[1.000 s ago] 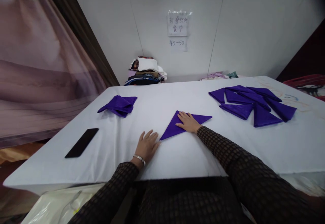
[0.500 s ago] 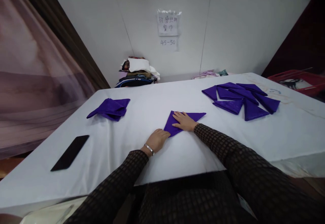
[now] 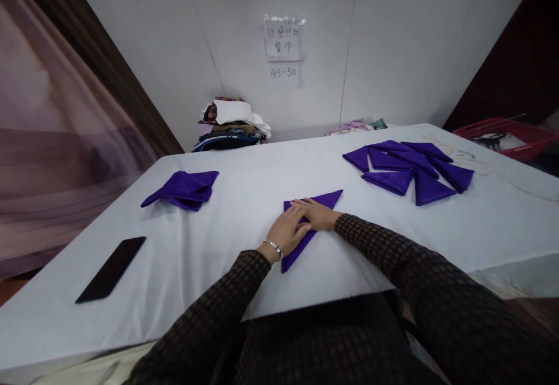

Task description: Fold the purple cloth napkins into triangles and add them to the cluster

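Note:
A purple cloth napkin [image 3: 297, 252], folded into a triangle, lies flat on the white-covered table in front of me. My left hand [image 3: 286, 229] rests on it with the fingers stretched out, a silver bracelet at the wrist. Flat on the same napkin lies my right hand [image 3: 318, 215], its fingers pointing left and partly overlapped by the left hand's fingertips. Between the hands and under them, part of the cloth is hidden. One corner of the triangle points to the upper right, another toward me.
Several folded purple napkins [image 3: 406, 166] are grouped at the right. A loosely crumpled purple napkin [image 3: 186, 190] and a dark flat slab [image 3: 112, 269] lie at the left. Stacked clothes [image 3: 231, 123] sit by the wall, below a paper sign [image 3: 283, 47]. A red basket [image 3: 519, 146] stands far right.
My left hand has moved from the napkin's lower left corner up onto its middle, beside the right hand. The napkin now shows a longer triangle reaching toward me.

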A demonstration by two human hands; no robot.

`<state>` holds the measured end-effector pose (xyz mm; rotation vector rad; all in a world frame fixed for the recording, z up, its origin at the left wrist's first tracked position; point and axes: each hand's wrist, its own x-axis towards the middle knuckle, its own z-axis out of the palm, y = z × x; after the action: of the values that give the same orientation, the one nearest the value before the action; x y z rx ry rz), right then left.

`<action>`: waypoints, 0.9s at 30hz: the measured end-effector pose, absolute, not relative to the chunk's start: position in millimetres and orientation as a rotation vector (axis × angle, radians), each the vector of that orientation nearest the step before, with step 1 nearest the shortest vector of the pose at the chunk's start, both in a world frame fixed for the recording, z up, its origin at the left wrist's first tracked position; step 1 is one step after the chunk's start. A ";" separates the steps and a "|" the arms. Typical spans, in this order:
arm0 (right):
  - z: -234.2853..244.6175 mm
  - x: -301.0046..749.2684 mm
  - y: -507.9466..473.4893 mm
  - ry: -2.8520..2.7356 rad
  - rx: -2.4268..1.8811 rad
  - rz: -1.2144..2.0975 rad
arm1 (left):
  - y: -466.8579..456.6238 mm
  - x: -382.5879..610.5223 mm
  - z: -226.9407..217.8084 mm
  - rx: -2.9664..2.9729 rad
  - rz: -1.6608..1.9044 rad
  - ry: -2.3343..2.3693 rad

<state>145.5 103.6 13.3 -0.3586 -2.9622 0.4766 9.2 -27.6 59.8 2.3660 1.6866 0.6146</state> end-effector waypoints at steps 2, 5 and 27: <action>11.9 144.6 104.7 -2.964 -0.317 0.461 | -11.0 11.2 45.9 2.284 0.564 1.831; 13.1 143.4 105.7 -2.956 -0.293 0.473 | 1.3 10.6 21.9 2.179 0.434 1.959; 17.0 198.3 185.1 -2.788 -1.191 0.366 | -0.4 15.0 11.0 2.152 0.168 2.149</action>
<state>198.3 185.1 17.0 -1.1907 -2.7875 0.3656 15.0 -0.4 11.0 2.1519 2.1489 0.1678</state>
